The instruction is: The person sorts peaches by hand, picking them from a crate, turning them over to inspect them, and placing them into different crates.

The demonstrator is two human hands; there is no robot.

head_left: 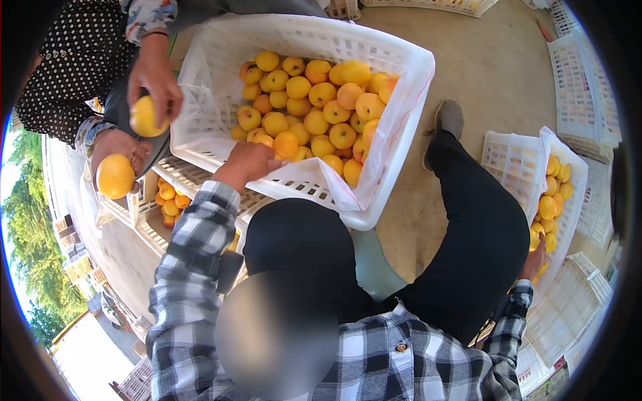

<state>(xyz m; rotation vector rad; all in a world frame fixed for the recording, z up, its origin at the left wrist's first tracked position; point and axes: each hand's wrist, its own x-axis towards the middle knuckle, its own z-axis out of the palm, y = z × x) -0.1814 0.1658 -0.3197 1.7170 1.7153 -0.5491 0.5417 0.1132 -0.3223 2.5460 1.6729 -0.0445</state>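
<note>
My left hand [249, 165] reaches over the near rim of a white plastic crate [400, 194] lined with thin white sheeting. Its fingers are closed on a yellow-orange peach [286, 144] at the near edge of the fruit. Many more yellow peaches [316, 122] fill the crate's middle and right. Far to the right, my right hand [533, 260] is inside a second white crate [574, 194]. Its fingers are curled against a yellow peach [533, 239] at the near end of the pile; part of that hand is hidden by the crate's side.
At left, a co-worker's hands [155, 80] hold two yellow peaches, one in each. Below them stands a crate with orange fruit [172, 204]. Stacked white crates [580, 87] line the right side. My bent leg [478, 214] lies between the two fruit crates.
</note>
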